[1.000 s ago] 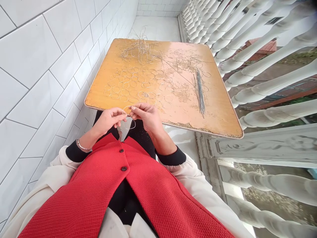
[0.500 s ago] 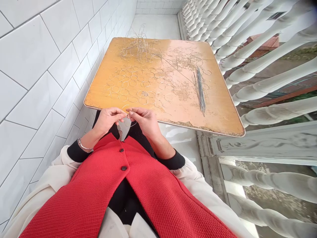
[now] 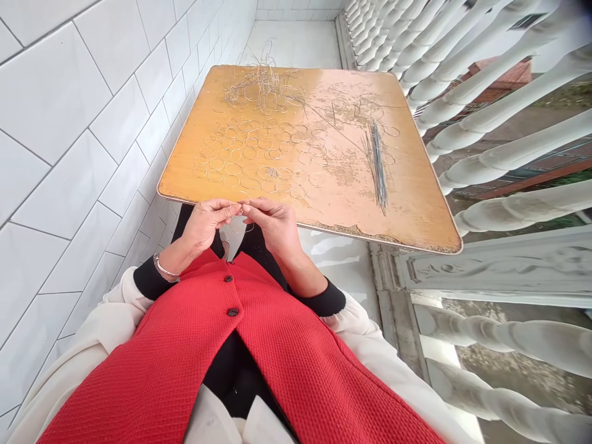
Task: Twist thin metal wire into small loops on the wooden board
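My left hand [image 3: 210,222] and my right hand [image 3: 272,223] meet fingertip to fingertip just off the near edge of the table. Both are closed in a pinch on one thin wire ring [image 3: 237,232], whose loop hangs below the fingers. The fingertips hide the part of the wire they grip. Beyond them on the table lie many flat wire rings [image 3: 250,152] in loose rows. A small coiled clump of wire [image 3: 271,172] rests among these rings.
The worn wooden table [image 3: 342,206] carries a tangled wire heap [image 3: 266,86] at its far left and a bundle of straight wires [image 3: 378,166] at right. A tiled wall [image 3: 55,123] runs along the left, a white balustrade [image 3: 499,203] along the right.
Both hands stay pinched together on the wire ring; the fingers have shifted slightly and the loop hangs a little differently. The view has moved slightly.
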A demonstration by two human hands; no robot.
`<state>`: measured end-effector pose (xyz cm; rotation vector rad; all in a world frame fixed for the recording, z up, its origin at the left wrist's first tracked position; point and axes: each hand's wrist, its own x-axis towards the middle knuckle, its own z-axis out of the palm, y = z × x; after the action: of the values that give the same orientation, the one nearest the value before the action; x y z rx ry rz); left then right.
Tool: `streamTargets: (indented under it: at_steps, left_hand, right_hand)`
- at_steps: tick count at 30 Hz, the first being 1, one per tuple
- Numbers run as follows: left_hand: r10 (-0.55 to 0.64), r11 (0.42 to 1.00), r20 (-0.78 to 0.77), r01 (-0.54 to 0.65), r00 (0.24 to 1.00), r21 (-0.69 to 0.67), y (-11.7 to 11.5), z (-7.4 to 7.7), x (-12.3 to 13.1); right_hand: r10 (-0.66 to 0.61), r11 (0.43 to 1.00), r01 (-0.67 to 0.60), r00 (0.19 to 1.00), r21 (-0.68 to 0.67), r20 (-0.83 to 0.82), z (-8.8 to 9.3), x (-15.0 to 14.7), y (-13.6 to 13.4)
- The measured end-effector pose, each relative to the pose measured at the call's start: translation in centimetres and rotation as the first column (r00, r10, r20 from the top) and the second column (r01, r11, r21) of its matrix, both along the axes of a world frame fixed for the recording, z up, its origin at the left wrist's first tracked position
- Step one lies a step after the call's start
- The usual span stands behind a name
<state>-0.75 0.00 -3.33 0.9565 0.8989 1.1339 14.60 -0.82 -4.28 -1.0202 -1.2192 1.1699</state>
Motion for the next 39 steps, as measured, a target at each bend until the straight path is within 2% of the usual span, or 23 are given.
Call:
streamTargets:
  at_steps: [5, 11, 21, 24, 28, 34, 37, 39]
  left_hand:
    - [-0.037, 0.999, -0.049, 0.038, 0.998, 0.014, -0.2, 0.1, -0.1]
    - [-0.072, 0.996, -0.173, 0.079, 0.982, 0.029, -0.7, 0.9, -1.2]
    - [-0.118, 0.99, -0.321, 0.135, 0.94, 0.03, -0.2, 1.9, -1.3]
    - [-0.13, 0.989, -0.325, 0.148, 0.937, 0.031, -0.1, 2.0, -1.1]
    - [-0.079, 0.996, -0.265, 0.088, 0.961, 0.021, 0.0, 1.9, -1.0]
    - [-0.073, 0.997, -0.197, 0.066, 0.978, -0.042, 0.2, 1.7, -1.0]
    - [-0.08, 0.996, -0.212, 0.072, 0.974, -0.044, 0.1, 1.9, -1.0]
    - [-0.075, 0.997, -0.245, 0.069, 0.967, -0.031, 0.1, 2.0, -0.9]
  right_hand:
    - [-0.014, 0.998, 0.01, 0.998, -0.058, -0.064, 0.0, -0.1, 0.3]
    - [-0.023, 0.992, 0.012, 0.996, -0.122, -0.086, 0.7, 0.3, 0.7]
    - [0.052, 0.986, -0.062, 0.996, -0.152, -0.067, 1.1, 0.6, 1.3]
    - [0.065, 0.985, -0.076, 0.995, -0.155, -0.077, 0.8, 0.7, 1.3]
    - [-0.021, 0.992, 0.01, 0.995, -0.127, -0.092, 0.1, 0.9, 0.5]
    - [-0.062, 0.997, 0.066, 0.995, -0.049, 0.074, -1.6, 0.8, -1.5]
    - [-0.138, 0.99, 0.128, 0.966, 0.059, 0.219, -1.9, 0.4, -1.7]
    - [-0.214, 0.972, 0.163, 0.911, 0.169, 0.353, -1.9, 0.2, -1.6]
